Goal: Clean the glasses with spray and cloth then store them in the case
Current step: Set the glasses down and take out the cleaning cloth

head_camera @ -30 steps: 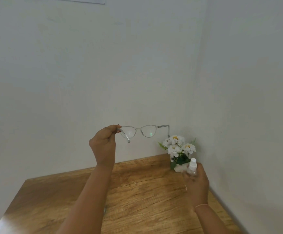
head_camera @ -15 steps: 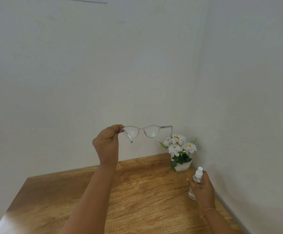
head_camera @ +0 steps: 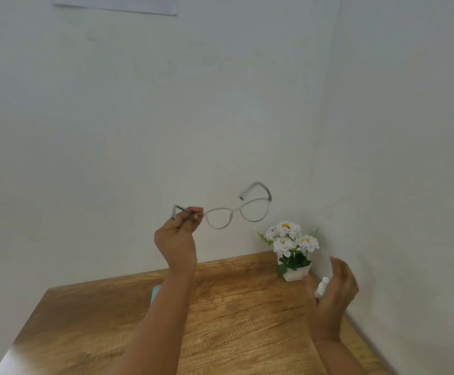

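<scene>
My left hand [head_camera: 177, 239] is raised in front of the wall and pinches one temple arm of the clear-framed glasses [head_camera: 238, 215]. The lenses stretch out to the right of it, tilted, and the other temple arm curves up at the far end. Low at the right, my right hand [head_camera: 331, 296] is blurred, with its fingers spread and fairly straight. The small spray bottle [head_camera: 321, 286] with a white cap shows just behind its palm, near the table's right edge. Whether the palm touches the bottle is unclear.
A wooden table [head_camera: 234, 320] fills the lower view, set into a corner of white walls. In that corner stands a white pot of white flowers [head_camera: 290, 250]. A light blue thing [head_camera: 155, 292] peeks out from behind my left forearm.
My left hand has turned the glasses, so they now tilt up to the right with the far arm raised. My right hand lowered the spray bottle to the table and spread its fingers.
</scene>
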